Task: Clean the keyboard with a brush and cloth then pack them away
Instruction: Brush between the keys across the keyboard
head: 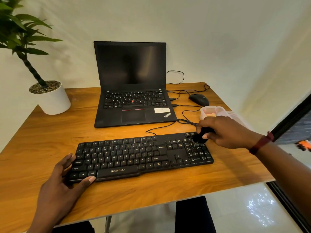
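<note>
A black Zebronics keyboard [141,157] lies across the front of the wooden table [42,140]. My left hand [67,179] grips its near-left corner, thumb on the front edge and fingers along the left side. My right hand [223,132] holds a small black brush [200,138] over the number pad at the keyboard's far right, bristles touching the keys. A clear plastic container [217,111] with something pale orange inside, perhaps the cloth, stands just behind my right hand.
An open black laptop [133,91] sits behind the keyboard, screen dark. A black mouse [198,99] and loose cables [185,121] lie to its right. A potted plant in a white pot [52,100] stands at the table's far-left corner. The table's right edge is close to my forearm.
</note>
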